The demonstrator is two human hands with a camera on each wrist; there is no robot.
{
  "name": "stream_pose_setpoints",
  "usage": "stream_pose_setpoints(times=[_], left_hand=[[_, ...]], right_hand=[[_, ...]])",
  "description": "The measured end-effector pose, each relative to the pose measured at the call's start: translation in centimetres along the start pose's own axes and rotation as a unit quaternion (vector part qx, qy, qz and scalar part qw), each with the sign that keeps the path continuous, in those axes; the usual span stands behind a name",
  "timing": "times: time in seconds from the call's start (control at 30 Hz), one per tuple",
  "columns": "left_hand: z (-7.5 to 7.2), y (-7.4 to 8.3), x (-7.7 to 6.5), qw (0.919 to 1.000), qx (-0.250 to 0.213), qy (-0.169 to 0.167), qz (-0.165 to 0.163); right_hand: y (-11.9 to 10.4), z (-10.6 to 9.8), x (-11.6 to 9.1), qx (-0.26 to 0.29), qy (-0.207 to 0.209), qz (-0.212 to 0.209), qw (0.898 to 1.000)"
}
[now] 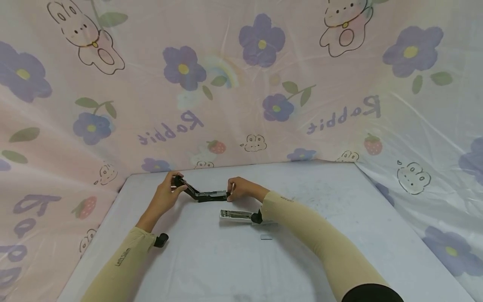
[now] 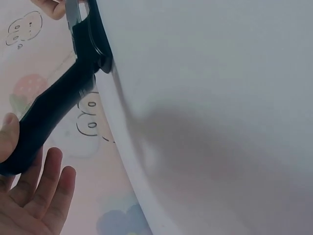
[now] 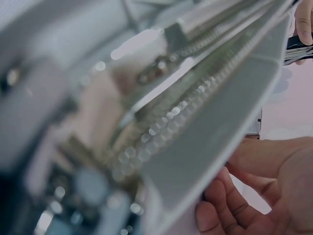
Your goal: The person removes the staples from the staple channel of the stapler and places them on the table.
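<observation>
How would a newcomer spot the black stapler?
On the white table, near the far edge, find the left hand and right hand. Between them they hold the black stapler, bent open, its left end raised. Unlike the pale stapler lying nearer the camera, it is black and held at both ends.

We wear two pale-yellow fabric sleeves (image 1: 320, 235) with dark lettering (image 1: 122, 257), small rounded black wrist devices (image 1: 161, 240), and a black right upper cuff (image 1: 371, 292).
</observation>
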State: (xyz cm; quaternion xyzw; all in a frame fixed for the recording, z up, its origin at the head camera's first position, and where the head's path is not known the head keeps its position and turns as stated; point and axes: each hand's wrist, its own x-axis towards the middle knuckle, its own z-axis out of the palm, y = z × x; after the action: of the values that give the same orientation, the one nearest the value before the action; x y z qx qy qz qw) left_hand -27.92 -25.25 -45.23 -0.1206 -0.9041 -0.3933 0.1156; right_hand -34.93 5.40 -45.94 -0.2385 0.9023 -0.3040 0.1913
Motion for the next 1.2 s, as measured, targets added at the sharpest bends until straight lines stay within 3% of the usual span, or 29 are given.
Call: stream_pose_setpoints(times=[0.27,0.6,0.7,0.97,1.07,1.2], left_hand=[[-0.7,-1.1,-0.6,0.9994,0.017,-0.007,-0.029],[-1.0,-1.4,-0.7,0.9942,0.082,-0.030,-0.063],[-0.7,-0.9,-0.5,0.9927,0.108,-0.022,-0.048],[1.2,0.8,0.0,0.9764,0.203,0.019,0.070],[2.0,1.5,0.1,0.9739,0.209,0.018,0.087],[3.1,2.5,0.1,0.9748,0.207,0.000,0.084]], right_hand=[[0.1,-0.2,-0.2,0.005,0.000,-0.006,1.000],[0.0,-0.5,-0.6,0.013,0.006,-0.015,1.000],[-0.1,-0.5,-0.6,0.013,0.005,-0.015,1.000],[0.1,-0.3,-0.1,0.003,0.003,-0.010,1.000],[0.2,-0.2,0.0,0.008,0.002,-0.016,1.000],[0.2,-0.2,-0.1,0.016,-0.001,-0.023,1.000]])
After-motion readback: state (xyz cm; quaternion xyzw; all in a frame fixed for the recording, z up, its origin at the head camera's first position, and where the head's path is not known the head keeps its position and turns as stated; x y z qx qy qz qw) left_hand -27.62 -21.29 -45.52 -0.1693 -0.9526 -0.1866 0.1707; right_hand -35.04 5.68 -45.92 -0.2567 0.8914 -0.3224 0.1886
